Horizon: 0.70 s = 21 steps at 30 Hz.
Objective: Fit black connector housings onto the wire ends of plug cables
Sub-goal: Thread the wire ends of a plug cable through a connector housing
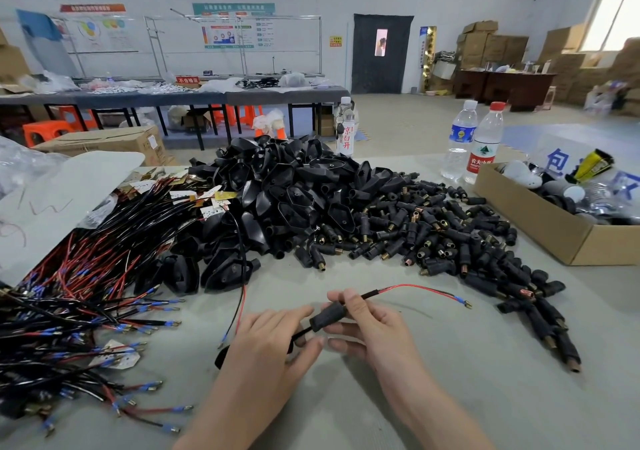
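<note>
Head view: the work sits just in front of the pile of loose black housings, on the person's side of it. R hand is clamped on one housing, thumb over the top and fingers curled under. That grip prob. steadies the sleeve in line w/ the cable that runs through it.

The wire ends, red + black w/ a blue terminal, come out of the housing on the side toward the pile's near-right edge. They arc just above the table, likely left free so they can be drawn through.

L hand is further from the pile than the housing. Its fingers lie near-straight either side of the cable, and I can't tell if they pinch it or only guide it. Its likely job is to feed or tension the cable while the R hand slides the housing along.

Stock looks laid out for reach:
- Spare leads lie in a heap left of the pile, terminals fanned toward the person for quick picking.
- A box sits right of the pile.
- Bottles stand behind the pile's right side, out of the work area.

Judged step: the housing is threaded on; whether it's fully seated isn't clear.
</note>
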{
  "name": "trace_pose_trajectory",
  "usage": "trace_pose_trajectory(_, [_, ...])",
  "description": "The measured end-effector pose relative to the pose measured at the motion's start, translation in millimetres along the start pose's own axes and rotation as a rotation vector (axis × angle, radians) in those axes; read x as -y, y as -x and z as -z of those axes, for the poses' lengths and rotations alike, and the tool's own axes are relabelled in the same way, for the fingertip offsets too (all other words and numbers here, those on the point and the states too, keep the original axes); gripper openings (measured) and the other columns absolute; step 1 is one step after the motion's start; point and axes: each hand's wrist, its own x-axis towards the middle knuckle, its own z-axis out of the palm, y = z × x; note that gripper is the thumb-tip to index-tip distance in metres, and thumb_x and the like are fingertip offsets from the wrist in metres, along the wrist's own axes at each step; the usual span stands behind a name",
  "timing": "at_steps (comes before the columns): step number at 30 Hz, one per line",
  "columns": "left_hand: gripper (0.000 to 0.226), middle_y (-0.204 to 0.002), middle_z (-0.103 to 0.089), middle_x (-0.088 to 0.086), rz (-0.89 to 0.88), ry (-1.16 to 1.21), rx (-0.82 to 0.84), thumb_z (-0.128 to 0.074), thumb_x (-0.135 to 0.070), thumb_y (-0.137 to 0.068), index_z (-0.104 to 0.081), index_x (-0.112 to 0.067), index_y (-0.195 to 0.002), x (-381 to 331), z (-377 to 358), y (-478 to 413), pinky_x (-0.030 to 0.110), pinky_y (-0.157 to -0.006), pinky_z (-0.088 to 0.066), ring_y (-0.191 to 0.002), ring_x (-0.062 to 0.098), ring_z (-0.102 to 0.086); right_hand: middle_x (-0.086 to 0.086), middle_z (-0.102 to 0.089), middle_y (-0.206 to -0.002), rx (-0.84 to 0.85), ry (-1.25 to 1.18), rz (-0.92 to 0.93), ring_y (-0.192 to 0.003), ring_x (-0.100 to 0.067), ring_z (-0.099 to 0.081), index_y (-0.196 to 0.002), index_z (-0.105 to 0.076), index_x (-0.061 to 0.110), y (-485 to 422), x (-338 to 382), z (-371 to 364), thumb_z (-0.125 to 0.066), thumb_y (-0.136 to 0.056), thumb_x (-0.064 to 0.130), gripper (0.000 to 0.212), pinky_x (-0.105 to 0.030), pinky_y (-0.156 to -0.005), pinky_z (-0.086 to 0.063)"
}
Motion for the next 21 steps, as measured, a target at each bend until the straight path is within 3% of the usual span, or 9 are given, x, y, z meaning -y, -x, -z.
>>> trace_pose_trajectory(5, [0.032, -0.089, -0.070, -0.017, -0.002, -0.010, -0.002, -0.051, -0.042, -0.090, -0.073, -0.024, -0.105, -2, 5, -2, 0.022, -0.079, -0.039, -0.080, 0.004, -0.061, -0.006, -0.077, -0.099, 0.013, 0.037, 0.003, -0.088, -0.021, -0.074, -0.097, -0.079, 0.019, 0, 0, -1, -0.058, -0.092, 0.043, 0.032, -0.029, -0.071, -0.060])
trace_pose_trajectory(16, [0.034, -0.086, -0.068, -0.018, 0.055, -0.027, 0.089, -0.045, -0.044, -0.094, -0.072, -0.024, -0.103, -5, 14, -2, 0.026, -0.076, -0.039, -0.075, 0.009, -0.061, -0.008, -0.076, -0.095, -0.099, -0.014, 0.092, -0.077, -0.018, -0.072, -0.093, -0.074, 0.010, -3, 6, 8, -0.057, -0.089, 0.044, 0.038, -0.025, -0.060, -0.056])
trace_pose_trajectory(21, [0.034, -0.084, -0.067, -0.019, 0.071, -0.040, 0.112, -0.044, -0.044, -0.094, -0.072, -0.025, -0.101, -4, 15, -2, 0.026, -0.076, -0.039, -0.074, 0.008, -0.060, -0.006, -0.077, -0.090, -0.174, -0.048, 0.097, -0.073, -0.019, -0.073, -0.095, -0.069, 0.010, -6, 9, 16, -0.050, -0.100, 0.037, 0.033, -0.024, -0.058, -0.056])
